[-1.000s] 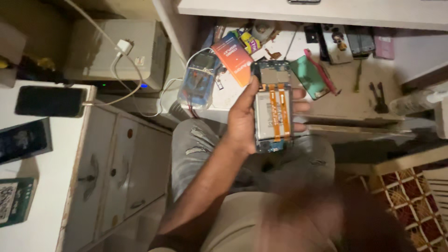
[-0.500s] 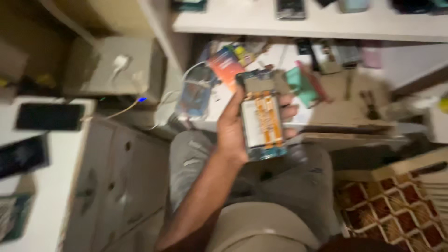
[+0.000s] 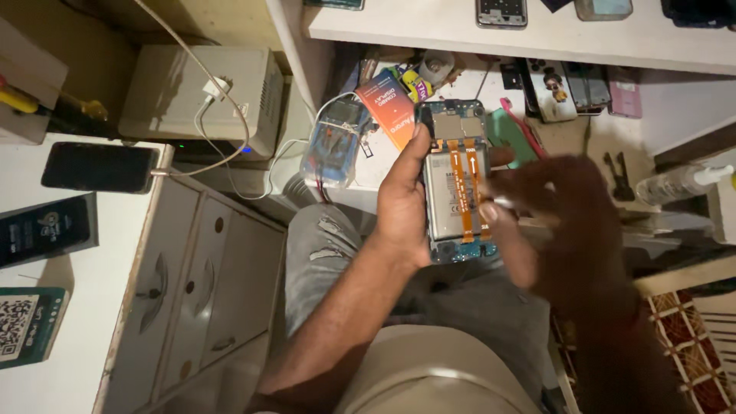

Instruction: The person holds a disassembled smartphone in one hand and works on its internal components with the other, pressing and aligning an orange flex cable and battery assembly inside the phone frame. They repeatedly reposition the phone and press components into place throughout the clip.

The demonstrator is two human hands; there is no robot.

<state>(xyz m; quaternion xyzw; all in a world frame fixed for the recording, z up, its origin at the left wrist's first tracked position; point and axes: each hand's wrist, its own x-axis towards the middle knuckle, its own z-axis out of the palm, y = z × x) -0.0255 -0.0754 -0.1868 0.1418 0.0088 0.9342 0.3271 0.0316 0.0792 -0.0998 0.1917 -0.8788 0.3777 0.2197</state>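
Observation:
My left hand (image 3: pixel 400 201) grips an opened phone (image 3: pixel 448 184) with its back cover off, showing a grey battery and two orange flex cables. It holds the phone upright over my lap, thumb along the left edge. My right hand (image 3: pixel 556 222) is blurred with motion at the phone's right side, and its fingertips touch the right edge near the lower flex cable. Something small and pale seems pinched in those fingers, but I cannot make it out.
A low worktop (image 3: pixel 552 115) ahead carries an orange card (image 3: pixel 391 107), tape rolls, phone parts, a green tool and pliers. A white shelf (image 3: pixel 537 34) above holds more phones. A cabinet (image 3: pixel 192 291) stands at left with a black phone (image 3: pixel 100 167) on charge.
My right hand has come up from below into view and reached the phone's right edge. My left hand has kept its hold on the phone throughout.

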